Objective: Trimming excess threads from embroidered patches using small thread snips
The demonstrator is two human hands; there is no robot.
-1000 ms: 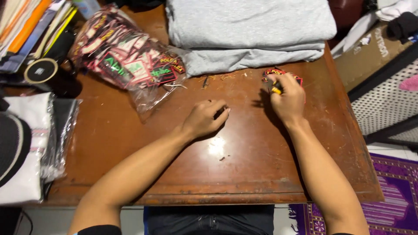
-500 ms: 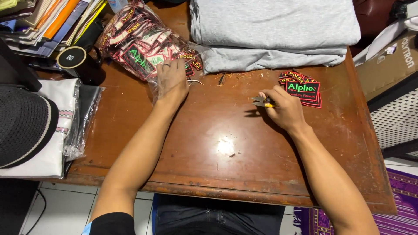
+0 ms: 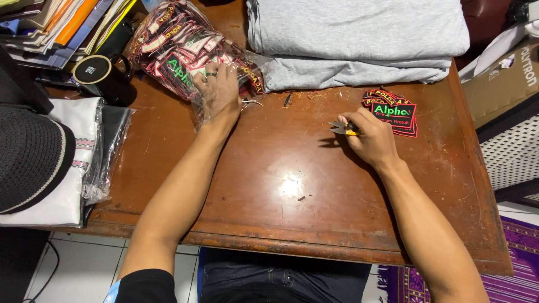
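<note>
My left hand [image 3: 218, 92] reaches into the mouth of a clear plastic bag [image 3: 179, 53] full of black, red-edged embroidered patches at the table's back left; its fingers are buried among them, a ring on one finger. My right hand [image 3: 370, 139] rests mid-right on the brown wooden table [image 3: 281, 185], gripping small thread snips [image 3: 343, 129] with yellow handles, blades pointing left. Just beyond that hand lies a small pile of the same patches [image 3: 393, 111].
Folded grey cloth [image 3: 353, 39] is stacked at the back. A black mug [image 3: 98, 78] and piled books and papers [image 3: 62, 28] sit far left, with a black hat [image 3: 28, 157] over bagged white cloth [image 3: 73, 185]. Thread scraps [image 3: 303, 96] lie near the grey stack.
My left hand has travelled from the table's middle up to the bag of patches and gone into it. The right hand has shifted slightly left of the patch pile, still holding the snips.
</note>
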